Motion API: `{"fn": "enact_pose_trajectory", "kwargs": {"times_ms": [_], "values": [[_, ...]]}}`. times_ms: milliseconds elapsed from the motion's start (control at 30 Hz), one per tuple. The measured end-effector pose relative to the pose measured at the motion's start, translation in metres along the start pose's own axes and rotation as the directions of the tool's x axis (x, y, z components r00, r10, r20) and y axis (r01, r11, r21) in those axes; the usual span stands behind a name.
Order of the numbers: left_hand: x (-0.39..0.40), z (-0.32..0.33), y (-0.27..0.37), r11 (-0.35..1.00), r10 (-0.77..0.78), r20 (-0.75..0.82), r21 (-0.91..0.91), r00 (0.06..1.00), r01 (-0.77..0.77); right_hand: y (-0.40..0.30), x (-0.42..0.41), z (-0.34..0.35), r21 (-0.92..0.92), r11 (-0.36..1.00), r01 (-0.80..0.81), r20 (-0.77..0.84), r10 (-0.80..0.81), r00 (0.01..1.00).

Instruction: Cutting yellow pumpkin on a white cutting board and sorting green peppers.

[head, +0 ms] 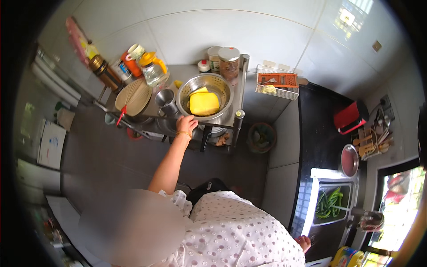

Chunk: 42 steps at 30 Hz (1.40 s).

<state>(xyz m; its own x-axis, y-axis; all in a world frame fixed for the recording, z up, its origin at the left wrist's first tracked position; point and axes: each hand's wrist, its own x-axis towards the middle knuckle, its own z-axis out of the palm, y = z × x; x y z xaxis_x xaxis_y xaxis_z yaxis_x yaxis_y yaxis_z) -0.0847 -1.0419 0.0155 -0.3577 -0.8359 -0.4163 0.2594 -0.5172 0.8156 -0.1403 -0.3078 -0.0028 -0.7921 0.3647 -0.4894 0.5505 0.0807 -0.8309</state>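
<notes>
A metal colander stands at the front edge of a metal shelf rack. Inside lie a large peeled yellow block, which looks like pumpkin or squash, and a smaller yellow piece behind it. My left hand, with a bracelet at the wrist, has its fingers on the colander's near rim. Left of the colander stands a metal cup. Far off at the lower right, my right hand is beside the dark counter's edge near the sink; its fingers are partly hidden, and nothing shows in it.
The rack also holds a yellow-lidded jug, lidded jars and a round fan. A pan handle juts from below. A bin stands right of the rack. Green vegetables lie in the sink; a metal bowl is behind it.
</notes>
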Motion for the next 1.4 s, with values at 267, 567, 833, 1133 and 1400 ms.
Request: {"fn": "enact_pose_trajectory", "kwargs": {"times_ms": [267, 567, 833, 1133, 1400], "values": [[0.016, -0.027, 0.059, 0.523, 0.555, 0.134, 0.711, 0.821, -0.47, -0.005, 0.027, 0.009, -0.316, 0.946, 0.077, 0.138, -0.034, 0.99], [0.194, 0.011, 0.161, -0.505, 0.108, 0.586, 0.729, 0.803, -0.463, -0.007, -0.055, 0.089, -0.242, 0.97, -0.012, 0.07, 0.03, 0.997], [0.257, 0.046, 0.147, -0.741, -0.414, 0.491, 0.308, 0.766, -0.597, 0.014, -0.185, 0.2, -0.212, 0.976, -0.057, 0.114, 0.082, 0.99], [0.232, 0.062, 0.228, -0.778, -0.351, 0.64, 0.206, 0.683, -0.594, 0.033, -0.262, 0.221, -0.186, 0.978, -0.099, 0.075, 0.114, 0.991], [0.148, -0.085, 0.333, -0.206, 0.19, 0.844, 0.534, 0.502, -0.82, 0.072, -0.288, 0.282, -0.227, 0.974, -0.008, 0.291, 0.075, 0.954]]}}
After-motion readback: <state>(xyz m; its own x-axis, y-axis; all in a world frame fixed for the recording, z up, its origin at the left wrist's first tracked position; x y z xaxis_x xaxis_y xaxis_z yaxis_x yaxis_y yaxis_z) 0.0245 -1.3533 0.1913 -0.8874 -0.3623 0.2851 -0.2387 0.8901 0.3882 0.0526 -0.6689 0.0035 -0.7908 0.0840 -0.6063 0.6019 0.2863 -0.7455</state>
